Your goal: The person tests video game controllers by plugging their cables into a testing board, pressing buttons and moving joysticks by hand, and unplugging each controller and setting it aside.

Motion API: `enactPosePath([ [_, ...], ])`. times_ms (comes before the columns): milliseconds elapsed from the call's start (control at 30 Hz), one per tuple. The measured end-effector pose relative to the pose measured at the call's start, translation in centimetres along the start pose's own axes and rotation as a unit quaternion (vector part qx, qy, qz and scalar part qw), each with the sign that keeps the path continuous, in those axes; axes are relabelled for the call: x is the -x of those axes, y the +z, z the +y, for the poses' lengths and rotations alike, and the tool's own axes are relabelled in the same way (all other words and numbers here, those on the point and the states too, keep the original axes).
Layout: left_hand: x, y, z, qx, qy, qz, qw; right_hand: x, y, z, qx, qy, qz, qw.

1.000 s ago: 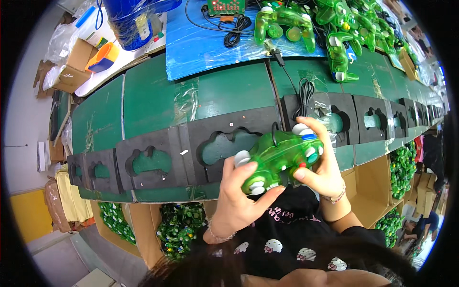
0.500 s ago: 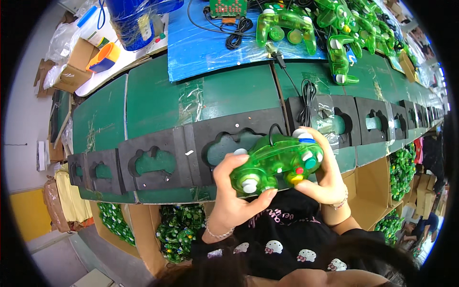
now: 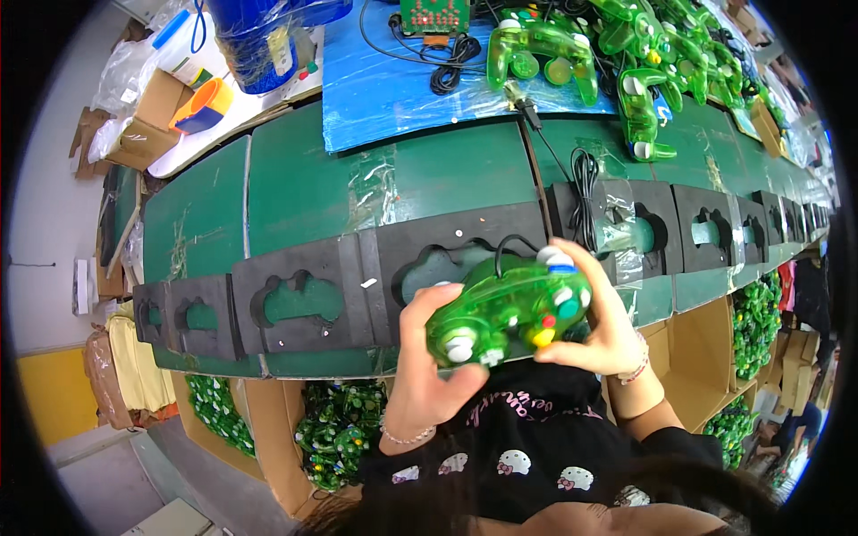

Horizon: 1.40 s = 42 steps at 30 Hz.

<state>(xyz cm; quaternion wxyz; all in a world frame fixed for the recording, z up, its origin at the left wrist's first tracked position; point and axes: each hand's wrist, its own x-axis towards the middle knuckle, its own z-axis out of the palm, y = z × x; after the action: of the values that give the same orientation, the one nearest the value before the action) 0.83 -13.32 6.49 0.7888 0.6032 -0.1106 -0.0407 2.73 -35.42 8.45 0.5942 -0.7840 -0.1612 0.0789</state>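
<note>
A translucent green game controller (image 3: 511,308) is held between my two hands, its button face up and tilted toward me. My left hand (image 3: 422,371) grips its left end, fingers behind and thumb low beside the white stick and pad. My right hand (image 3: 606,326) wraps the right end, with index finger at the top edge and thumb close to the yellow button. The controller's black cable rises from its top edge, and a tied black cable coil (image 3: 583,201) lies just behind. Beneath the controller, a black foam cradle (image 3: 465,223) with a shaped cut-out is partly hidden.
More foam cradles (image 3: 308,268) line the green bench (image 3: 357,192). Green controllers (image 3: 545,58) and a circuit board (image 3: 435,15) rest on blue sheeting (image 3: 384,112). Cardboard boxes (image 3: 279,429) of controllers stand below the near edge. A blue bin (image 3: 259,54) is far left.
The controller has shifted slightly left against the bench, still in both hands. My left thumb has slid down and left off its lower edge; my right thumb has moved a little left.
</note>
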Motion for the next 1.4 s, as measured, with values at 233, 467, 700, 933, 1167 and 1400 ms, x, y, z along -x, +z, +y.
enactPosePath([
  [233, -0.2, 0.2, 0.2, 0.138, -0.057, 0.000, 0.989, 1.8, 0.5, -0.3, -0.067, -0.048, 0.046, 0.995],
  [467, -0.7, 0.7, -0.4, 0.129, -0.083, -0.012, 0.988, 3.0, 0.7, -0.5, -0.155, 0.035, 0.082, 0.984],
  [700, -0.8, 0.3, -1.6, 0.077, -0.047, -0.020, 0.996, 2.2, 0.7, -0.3, -0.152, -0.004, 0.056, 0.987],
  [933, -1.0, 0.8, -1.6, -0.002, -0.020, 0.005, 1.000, 2.1, 0.8, 0.3, -0.171, 0.028, 0.080, 0.982],
  [1167, -1.2, -0.1, -2.7, 0.079, -0.048, 0.029, 0.995, 0.7, -0.2, -0.6, 0.063, -0.096, -0.031, 0.993],
  [1400, -1.6, 0.1, -3.6, 0.069, -0.053, 0.068, 0.994, -5.1, -5.0, -2.5, 0.341, -0.174, -0.017, 0.924],
])
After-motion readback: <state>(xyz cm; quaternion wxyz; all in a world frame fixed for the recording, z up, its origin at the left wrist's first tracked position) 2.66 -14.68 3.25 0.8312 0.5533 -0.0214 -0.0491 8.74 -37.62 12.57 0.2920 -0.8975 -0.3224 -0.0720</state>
